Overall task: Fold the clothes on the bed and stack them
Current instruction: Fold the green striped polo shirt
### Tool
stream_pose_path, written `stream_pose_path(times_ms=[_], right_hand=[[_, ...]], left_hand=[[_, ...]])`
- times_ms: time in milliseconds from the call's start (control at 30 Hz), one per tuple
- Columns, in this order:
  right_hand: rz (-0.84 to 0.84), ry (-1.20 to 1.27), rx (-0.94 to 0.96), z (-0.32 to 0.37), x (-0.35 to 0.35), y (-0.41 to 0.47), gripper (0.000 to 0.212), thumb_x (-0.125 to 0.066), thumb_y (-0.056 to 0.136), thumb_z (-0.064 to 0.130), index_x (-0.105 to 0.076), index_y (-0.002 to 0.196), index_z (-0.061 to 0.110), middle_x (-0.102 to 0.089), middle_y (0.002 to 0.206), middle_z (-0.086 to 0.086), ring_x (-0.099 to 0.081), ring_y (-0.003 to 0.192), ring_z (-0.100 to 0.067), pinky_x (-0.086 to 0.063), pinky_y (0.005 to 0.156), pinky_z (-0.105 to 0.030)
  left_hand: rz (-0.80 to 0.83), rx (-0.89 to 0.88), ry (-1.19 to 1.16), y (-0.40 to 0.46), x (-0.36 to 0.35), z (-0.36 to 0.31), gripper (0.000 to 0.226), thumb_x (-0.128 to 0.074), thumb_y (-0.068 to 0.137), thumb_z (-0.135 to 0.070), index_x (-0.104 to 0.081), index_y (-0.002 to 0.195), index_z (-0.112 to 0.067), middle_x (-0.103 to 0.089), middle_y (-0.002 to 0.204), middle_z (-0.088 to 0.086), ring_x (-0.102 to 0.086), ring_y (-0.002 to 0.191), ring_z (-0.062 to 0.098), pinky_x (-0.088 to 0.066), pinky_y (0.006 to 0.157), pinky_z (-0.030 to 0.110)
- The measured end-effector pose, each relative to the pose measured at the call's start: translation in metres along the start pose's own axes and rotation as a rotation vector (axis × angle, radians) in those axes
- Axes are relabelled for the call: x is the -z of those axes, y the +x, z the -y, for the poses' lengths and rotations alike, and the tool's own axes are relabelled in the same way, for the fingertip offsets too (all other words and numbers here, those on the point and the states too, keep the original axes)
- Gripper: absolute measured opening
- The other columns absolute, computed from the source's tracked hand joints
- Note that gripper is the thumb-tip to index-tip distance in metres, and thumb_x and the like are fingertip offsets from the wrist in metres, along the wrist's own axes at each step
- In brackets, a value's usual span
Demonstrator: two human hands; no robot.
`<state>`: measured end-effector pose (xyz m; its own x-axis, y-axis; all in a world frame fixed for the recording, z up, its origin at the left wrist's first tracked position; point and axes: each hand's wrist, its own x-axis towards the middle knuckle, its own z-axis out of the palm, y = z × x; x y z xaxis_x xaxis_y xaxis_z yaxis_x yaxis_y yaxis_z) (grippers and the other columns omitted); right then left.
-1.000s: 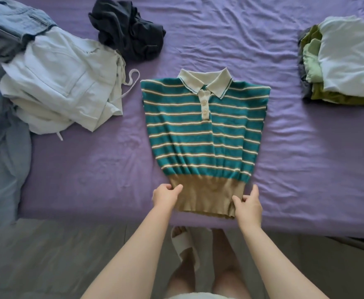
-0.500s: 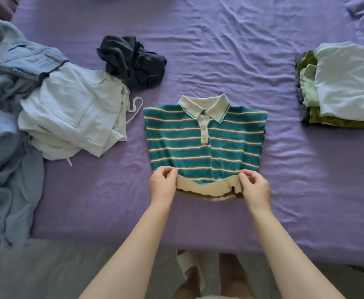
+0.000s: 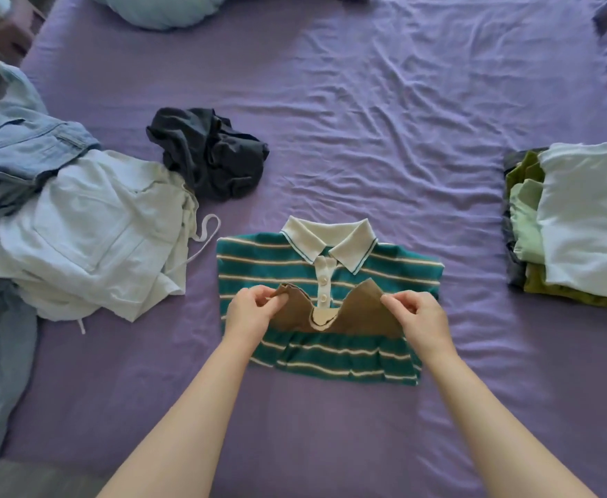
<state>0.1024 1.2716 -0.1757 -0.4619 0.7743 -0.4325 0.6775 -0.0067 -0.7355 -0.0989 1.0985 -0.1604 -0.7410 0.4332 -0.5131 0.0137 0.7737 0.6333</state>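
A teal polo shirt (image 3: 259, 262) with cream stripes and a white collar lies in the middle of the purple bed (image 3: 366, 120). Its brown hem band (image 3: 366, 314) is doubled up over the chest, just below the buttons. My left hand (image 3: 250, 312) pinches the band's left corner. The right corner is pinched by my right hand (image 3: 419, 316). A stack of folded clothes (image 3: 589, 224), white on top with green pieces under it, sits at the right edge.
Unfolded clothes lie at the left: a white garment (image 3: 93, 235), denim (image 3: 25, 152) and pale blue fabric (image 3: 0, 354). A crumpled dark garment (image 3: 212, 152) sits behind the polo. A pale blue pillow (image 3: 162, 9) is at the far side.
Both hands have carried the brown hem away from me, from the bed's near edge up onto the shirt's chest, folding the polo in half. The view has shifted further over the bed.
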Motion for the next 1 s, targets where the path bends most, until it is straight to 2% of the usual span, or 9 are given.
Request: stream_pose_path(times_ms=[67, 200, 400, 533, 667, 767, 900, 967, 1000], right_hand=[[-0.026, 0.085, -0.023, 0.003, 0.0, 0.013, 0.014, -0.059, 0.092, 0.031, -0.064, 0.088, 0.02, -0.061, 0.088, 0.003, -0.057, 0.084, -0.015, -0.043, 0.067, -0.026], [-0.047, 0.104, -0.059, 0.004, -0.005, 0.032, 0.007, -0.052, 0.097, 0.022, -0.057, 0.1, 0.018, -0.061, 0.093, 0.003, -0.057, 0.09, -0.015, -0.044, 0.073, -0.026], [-0.194, -0.029, -0.033, 0.012, -0.012, 0.041, 0.008, -0.045, 0.099, 0.022, -0.051, 0.102, 0.018, -0.055, 0.085, 0.003, -0.053, 0.08, -0.022, -0.039, 0.068, -0.034], [-0.235, -0.056, -0.043, 0.026, -0.015, 0.064, 0.011, -0.045, 0.098, 0.022, -0.052, 0.104, 0.015, -0.061, 0.092, -0.007, -0.056, 0.086, -0.03, -0.044, 0.073, -0.04], [-0.2, -0.083, 0.009, 0.029, -0.021, 0.081, 0.016, -0.046, 0.099, 0.018, -0.053, 0.111, 0.01, -0.061, 0.096, -0.006, -0.058, 0.092, -0.03, -0.042, 0.075, -0.038], [-0.236, -0.251, 0.199, 0.025, -0.021, 0.075, 0.027, -0.056, 0.092, 0.006, -0.055, 0.119, 0.003, -0.061, 0.115, -0.014, -0.056, 0.107, -0.031, -0.04, 0.09, -0.035], [-0.2, -0.598, 0.451, 0.004, -0.032, 0.048, 0.042, -0.071, 0.08, 0.007, -0.061, 0.121, 0.006, -0.054, 0.134, -0.016, -0.046, 0.128, -0.035, -0.039, 0.102, -0.052], [-0.076, -0.768, 0.479, -0.014, -0.041, 0.034, 0.044, -0.07, 0.082, 0.021, -0.062, 0.125, 0.014, -0.051, 0.139, -0.015, -0.043, 0.132, -0.036, -0.038, 0.102, -0.056], [-0.014, -0.869, 0.467, -0.024, -0.044, 0.028, 0.042, -0.062, 0.086, 0.031, -0.061, 0.127, 0.018, -0.05, 0.14, -0.014, -0.042, 0.132, -0.038, -0.038, 0.101, -0.06]], left_hand=[[-0.028, 0.034, -0.064, 0.015, -0.002, -0.003, 0.02, -0.065, 0.089, -0.033, -0.068, 0.099, -0.016, -0.067, 0.098, 0.0, -0.06, 0.092, 0.017, -0.051, 0.082, 0.036], [-0.015, 0.107, -0.213, 0.04, -0.009, -0.008, 0.011, -0.053, 0.097, -0.028, -0.059, 0.101, -0.019, -0.064, 0.101, 0.002, -0.059, 0.098, 0.022, -0.052, 0.087, 0.039], [-0.225, -0.177, 0.07, 0.054, -0.009, -0.015, 0.021, -0.041, 0.102, -0.029, -0.06, 0.104, -0.019, -0.061, 0.095, -0.006, -0.054, 0.085, 0.013, -0.038, 0.071, 0.029], [-0.192, -0.231, 0.117, 0.086, -0.007, -0.036, 0.024, -0.04, 0.102, -0.031, -0.06, 0.103, -0.019, -0.063, 0.096, -0.002, -0.056, 0.087, 0.018, -0.04, 0.069, 0.033], [-0.155, -0.202, 0.254, 0.108, -0.017, -0.044, 0.027, -0.041, 0.101, -0.031, -0.06, 0.116, -0.019, -0.058, 0.11, 0.005, -0.055, 0.1, 0.025, -0.043, 0.074, 0.036], [-0.271, -0.274, 0.424, 0.098, -0.033, -0.041, 0.032, -0.054, 0.094, -0.017, -0.058, 0.126, -0.014, -0.052, 0.121, 0.011, -0.048, 0.109, 0.03, -0.044, 0.088, 0.041], [-0.151, -0.662, 0.536, 0.06, -0.068, -0.02, 0.037, -0.071, 0.073, 0.003, -0.069, 0.108, -0.008, -0.064, 0.105, 0.014, -0.061, 0.098, 0.034, -0.052, 0.08, 0.045], [-0.045, -0.622, 0.631, 0.049, -0.083, -0.002, 0.045, -0.072, 0.081, -0.015, -0.062, 0.125, -0.015, -0.058, 0.129, 0.013, -0.054, 0.12, 0.035, -0.045, 0.097, 0.052], [0.039, -0.527, 0.711, 0.047, -0.086, 0.007, 0.055, -0.06, 0.09, -0.033, -0.044, 0.142, -0.023, -0.038, 0.15, 0.009, -0.036, 0.138, 0.033, -0.03, 0.109, 0.055]])
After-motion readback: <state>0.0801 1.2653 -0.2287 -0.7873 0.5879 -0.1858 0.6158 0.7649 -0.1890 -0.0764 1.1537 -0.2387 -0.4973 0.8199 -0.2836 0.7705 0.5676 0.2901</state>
